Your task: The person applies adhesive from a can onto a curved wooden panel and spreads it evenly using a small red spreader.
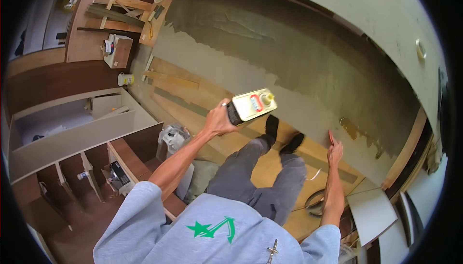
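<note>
My left hand (220, 119) is wrapped round a rectangular metal can (248, 108) with a pale gold top and a yellow screw spout, held tilted above my feet. My right hand (335, 152) grips a small thin red tool (331, 137) by the near edge of a large pale board (308, 119); its exact kind is too small to tell. Across the board's far part spreads a dark, wet-looking coating (308, 52) with a ragged edge. Close to the red tool lies a fresh amber puddle of liquid (354, 130), with drips reaching toward the right.
Dark brown cabinet carcasses (87, 182) stand at the left, beside a clear plastic bag (174, 136). A white bucket (126, 79) sits farther back near timber offcuts (128, 13). Wooden boards lie under my feet. A tape roll (420, 49) rests on the pale panel at far right.
</note>
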Demonstrator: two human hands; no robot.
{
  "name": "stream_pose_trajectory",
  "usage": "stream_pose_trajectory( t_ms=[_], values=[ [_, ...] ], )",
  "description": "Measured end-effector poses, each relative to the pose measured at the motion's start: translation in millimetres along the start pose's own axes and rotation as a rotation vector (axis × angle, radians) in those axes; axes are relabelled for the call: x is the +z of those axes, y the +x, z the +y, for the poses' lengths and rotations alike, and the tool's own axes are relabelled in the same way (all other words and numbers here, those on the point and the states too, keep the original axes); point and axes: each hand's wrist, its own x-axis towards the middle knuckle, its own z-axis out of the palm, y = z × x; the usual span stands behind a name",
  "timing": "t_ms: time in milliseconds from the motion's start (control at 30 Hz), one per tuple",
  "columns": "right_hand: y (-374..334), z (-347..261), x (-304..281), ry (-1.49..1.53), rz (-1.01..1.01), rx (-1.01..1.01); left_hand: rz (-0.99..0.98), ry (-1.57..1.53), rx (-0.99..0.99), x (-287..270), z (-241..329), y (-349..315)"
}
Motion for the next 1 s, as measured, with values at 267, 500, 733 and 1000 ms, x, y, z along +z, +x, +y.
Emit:
stream_pose_trajectory(
  t_ms=[267,500,733,1000],
  values=[
    [56.9,-13.0,-22.5,0.035,-0.017,-0.055,0.320,-0.274,-0.129,-42.9,-122.4,-45.2],
    [16.9,-155.2,-36.4,0.222,0.013,-0.113,0.443,-0.417,-0.272,-126.3,-252.6,-64.2],
    [24.3,-354.0,11.0,0.459,-0.093,0.073,0.491,-0.391,-0.391,-202.6,-438.8,-0.7],
    [22.5,-647.4,68.4,0.290,-0.390,0.000,0.601,-0.447,-0.530,-361.8,-656.8,143.3]
  ],
)
